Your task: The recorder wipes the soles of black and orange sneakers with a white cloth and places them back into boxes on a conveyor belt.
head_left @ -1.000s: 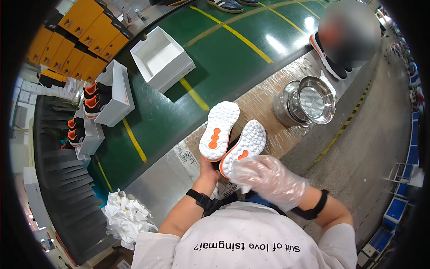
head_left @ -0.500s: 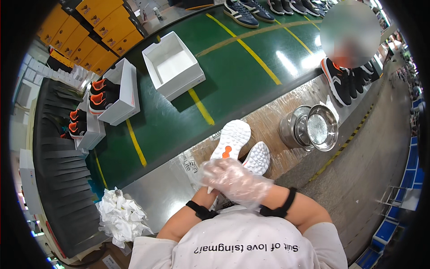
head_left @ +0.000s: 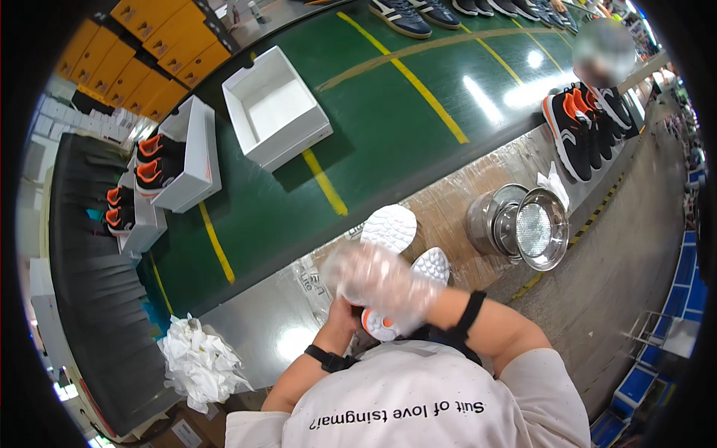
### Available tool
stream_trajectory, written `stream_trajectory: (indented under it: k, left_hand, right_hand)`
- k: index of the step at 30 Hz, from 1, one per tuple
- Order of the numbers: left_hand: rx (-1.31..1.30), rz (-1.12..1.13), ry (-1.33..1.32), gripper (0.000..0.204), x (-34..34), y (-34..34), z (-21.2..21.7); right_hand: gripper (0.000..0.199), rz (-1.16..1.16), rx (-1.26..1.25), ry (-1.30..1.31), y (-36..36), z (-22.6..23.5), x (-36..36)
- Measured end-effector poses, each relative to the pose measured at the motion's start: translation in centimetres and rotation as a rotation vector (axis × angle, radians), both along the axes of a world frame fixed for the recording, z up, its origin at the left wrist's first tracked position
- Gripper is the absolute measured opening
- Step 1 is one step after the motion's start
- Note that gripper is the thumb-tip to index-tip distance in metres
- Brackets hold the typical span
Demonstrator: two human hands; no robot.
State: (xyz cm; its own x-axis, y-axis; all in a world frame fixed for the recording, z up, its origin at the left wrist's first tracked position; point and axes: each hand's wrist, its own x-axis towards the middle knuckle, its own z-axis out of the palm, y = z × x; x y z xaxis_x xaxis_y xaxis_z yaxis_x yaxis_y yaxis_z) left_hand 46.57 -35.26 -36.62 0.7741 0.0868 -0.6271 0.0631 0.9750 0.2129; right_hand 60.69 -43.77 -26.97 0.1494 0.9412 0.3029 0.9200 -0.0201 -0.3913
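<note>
The pair of white-soled sneakers with orange heel patches [head_left: 399,257] is right in front of my chest, soles up and toes pointing away from me, over the near edge of the steel tabletop [head_left: 276,336]. My left hand [head_left: 345,317], black band at the wrist, grips the pair from below at the heel end. My right hand [head_left: 381,282], in a clear plastic glove, lies across the soles; it is blurred, so I cannot tell whether its fingers are clenched or only pressing.

To my left, on the tabletop's edge, sits a heap of crumpled white paper [head_left: 198,362]. To my right stand shiny round metal containers [head_left: 519,228], one with a mesh bottom, on a patch of brown wrapped board [head_left: 448,205].

Beyond runs the green conveyor belt with yellow stripes [head_left: 388,112]. On it rests an open white cardboard box [head_left: 276,108], and further left two white boxes holding black and orange shoes [head_left: 160,168]. At the far right is a row of black and orange sneakers [head_left: 586,127], and stacked orange boxes [head_left: 142,63] stand at the far left.
</note>
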Motion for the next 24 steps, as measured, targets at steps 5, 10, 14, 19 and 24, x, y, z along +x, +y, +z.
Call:
stream_trajectory:
  k: [5,10,14,19,24]
  left_hand:
    - [0.126,-0.092,0.355,0.041,1.9,-0.7,1.5]
    - [0.182,-0.066,0.359,0.041,2.4,-1.1,1.4]
    - [0.138,-0.095,0.35,0.038,2.6,-1.2,2.1]
    - [0.154,-0.094,0.318,0.038,2.6,-1.3,1.5]
    - [0.092,-0.054,0.295,0.041,3.2,-1.2,1.2]
  right_hand:
    - [0.045,-0.371,-0.354,-0.065,-1.8,-4.3,10.4]
    - [0.048,-0.377,-0.525,-0.149,-1.6,-2.5,10.5]
    - [0.069,0.024,-0.473,0.053,1.3,2.6,4.0]
    - [0.073,-0.304,-0.485,0.088,-2.1,-1.1,11.9]
    - [0.071,-0.446,-0.192,-0.004,-2.9,-7.8,9.7]
